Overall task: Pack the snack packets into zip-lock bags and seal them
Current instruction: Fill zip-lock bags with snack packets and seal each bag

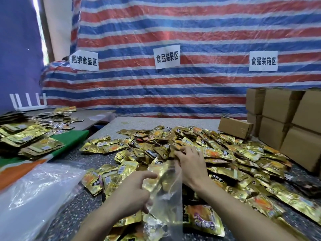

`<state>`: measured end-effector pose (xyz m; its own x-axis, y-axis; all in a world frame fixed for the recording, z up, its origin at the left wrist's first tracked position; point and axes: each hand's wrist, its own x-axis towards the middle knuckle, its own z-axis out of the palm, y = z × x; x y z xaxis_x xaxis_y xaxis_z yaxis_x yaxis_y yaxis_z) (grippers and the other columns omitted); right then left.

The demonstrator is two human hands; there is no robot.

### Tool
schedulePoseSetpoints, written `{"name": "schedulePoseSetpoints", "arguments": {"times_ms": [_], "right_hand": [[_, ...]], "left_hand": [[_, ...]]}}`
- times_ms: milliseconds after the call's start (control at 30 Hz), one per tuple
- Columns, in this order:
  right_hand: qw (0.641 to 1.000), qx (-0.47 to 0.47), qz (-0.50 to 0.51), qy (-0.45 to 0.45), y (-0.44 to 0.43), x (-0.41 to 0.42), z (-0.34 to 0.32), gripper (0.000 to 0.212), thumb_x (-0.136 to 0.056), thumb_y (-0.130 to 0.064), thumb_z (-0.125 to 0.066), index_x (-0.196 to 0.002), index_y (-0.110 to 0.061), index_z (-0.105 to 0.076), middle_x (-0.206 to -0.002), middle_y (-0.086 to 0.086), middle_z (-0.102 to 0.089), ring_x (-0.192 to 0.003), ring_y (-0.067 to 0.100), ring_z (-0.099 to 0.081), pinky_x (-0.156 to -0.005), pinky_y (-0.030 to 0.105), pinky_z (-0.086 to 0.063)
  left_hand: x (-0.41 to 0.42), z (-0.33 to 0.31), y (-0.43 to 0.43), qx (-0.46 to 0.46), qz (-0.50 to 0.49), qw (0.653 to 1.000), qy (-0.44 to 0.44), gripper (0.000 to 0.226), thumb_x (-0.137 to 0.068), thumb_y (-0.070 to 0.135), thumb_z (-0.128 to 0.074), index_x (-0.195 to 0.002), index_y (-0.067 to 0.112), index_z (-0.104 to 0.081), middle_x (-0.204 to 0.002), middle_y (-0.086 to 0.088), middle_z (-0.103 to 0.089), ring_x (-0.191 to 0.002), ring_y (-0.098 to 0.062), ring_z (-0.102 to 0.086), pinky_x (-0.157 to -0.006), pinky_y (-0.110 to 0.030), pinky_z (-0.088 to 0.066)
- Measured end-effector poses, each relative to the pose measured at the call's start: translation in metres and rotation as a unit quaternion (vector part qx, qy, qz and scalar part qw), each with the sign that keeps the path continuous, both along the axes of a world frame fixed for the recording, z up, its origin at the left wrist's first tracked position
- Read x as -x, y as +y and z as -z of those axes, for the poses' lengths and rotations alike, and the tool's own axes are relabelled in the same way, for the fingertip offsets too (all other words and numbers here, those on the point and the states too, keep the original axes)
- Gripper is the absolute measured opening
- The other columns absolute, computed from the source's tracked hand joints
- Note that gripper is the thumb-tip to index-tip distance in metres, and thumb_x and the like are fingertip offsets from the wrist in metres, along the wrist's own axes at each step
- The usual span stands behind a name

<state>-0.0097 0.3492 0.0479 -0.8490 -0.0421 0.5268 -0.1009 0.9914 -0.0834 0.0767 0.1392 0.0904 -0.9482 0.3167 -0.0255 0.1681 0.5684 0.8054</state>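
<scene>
A wide heap of gold foil snack packets (217, 150) covers the speckled table (83, 204). My left hand (133, 190) grips a clear zip-lock bag (165, 197) near its mouth; gold packets show through the bag. My right hand (190, 162) reaches past the bag into the heap, and its fingers pinch a gold packet (173, 151) at the top of the pile. A larger printed orange-and-gold packet (203, 220) lies flat beneath my right forearm.
A stack of clear empty bags (34, 192) lies at the left front. Filled gold bags (29, 141) sit on a green and orange cloth at the left. Brown cardboard boxes (286, 119) are stacked at the right rear. A striped tarp hangs behind.
</scene>
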Motion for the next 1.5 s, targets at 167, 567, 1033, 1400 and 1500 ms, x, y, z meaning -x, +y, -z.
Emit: {"name": "schedulePoseSetpoints", "arguments": {"times_ms": [167, 567, 1033, 1400, 1500], "right_hand": [[0.968, 0.199, -0.042, 0.147, 0.015, -0.005, -0.041, 0.021, -0.104, -0.019, -0.044, -0.106, -0.011, -0.064, -0.086, 0.003, -0.064, -0.069, 0.020, -0.059, -0.057, 0.034, -0.050], [0.809, 0.573, -0.095, 0.085, 0.028, -0.072, -0.133, 0.026, -0.100, -0.026, -0.058, -0.082, -0.012, -0.070, -0.092, 0.017, -0.073, -0.082, 0.027, -0.074, -0.061, 0.042, -0.062], [0.857, 0.506, -0.070, -0.077, 0.006, -0.103, -0.080, 0.025, -0.102, -0.027, -0.055, -0.082, -0.020, -0.069, -0.076, 0.003, -0.072, -0.069, 0.021, -0.072, -0.059, 0.041, -0.059], [0.886, 0.375, -0.151, -0.228, 0.030, -0.114, -0.097, 0.024, -0.073, 0.001, -0.083, -0.084, -0.019, -0.079, -0.084, -0.005, -0.078, -0.084, 0.009, -0.073, -0.079, 0.032, -0.059], [0.888, 0.353, -0.153, -0.253, 0.034, -0.117, -0.100, 0.034, -0.068, 0.007, -0.084, -0.087, -0.020, -0.079, -0.088, -0.006, -0.078, -0.085, 0.008, -0.073, -0.078, 0.027, -0.060]], "left_hand": [[0.003, 0.007, 0.003, -0.024, -0.004, 1.000, 0.018, 0.083, -0.079, 0.018, -0.080, -0.150, 0.017, -0.037, -0.144, 0.005, -0.042, -0.060, -0.002, -0.063, -0.055, -0.014, -0.053], [0.003, 0.004, 0.052, -0.151, -0.050, 0.987, -0.036, 0.048, -0.070, 0.008, -0.086, -0.108, 0.007, -0.056, -0.106, 0.000, -0.057, -0.063, -0.011, -0.064, -0.051, -0.023, -0.055], [-0.015, -0.013, 0.078, -0.339, -0.089, 0.936, -0.035, 0.064, -0.080, 0.009, -0.078, -0.135, 0.013, -0.046, -0.098, 0.007, -0.059, -0.073, -0.011, -0.074, -0.060, -0.025, -0.057], [0.005, -0.018, 0.038, -0.039, -0.050, 0.979, 0.195, 0.030, -0.083, 0.017, -0.075, -0.107, 0.026, -0.060, -0.105, 0.008, -0.060, -0.088, -0.015, -0.065, -0.075, -0.038, -0.060], [0.012, -0.021, 0.041, 0.020, 0.039, 0.995, 0.093, 0.008, -0.086, 0.007, -0.072, -0.085, 0.014, -0.070, -0.085, -0.004, -0.070, -0.065, -0.010, -0.067, -0.055, -0.023, -0.057]]}}
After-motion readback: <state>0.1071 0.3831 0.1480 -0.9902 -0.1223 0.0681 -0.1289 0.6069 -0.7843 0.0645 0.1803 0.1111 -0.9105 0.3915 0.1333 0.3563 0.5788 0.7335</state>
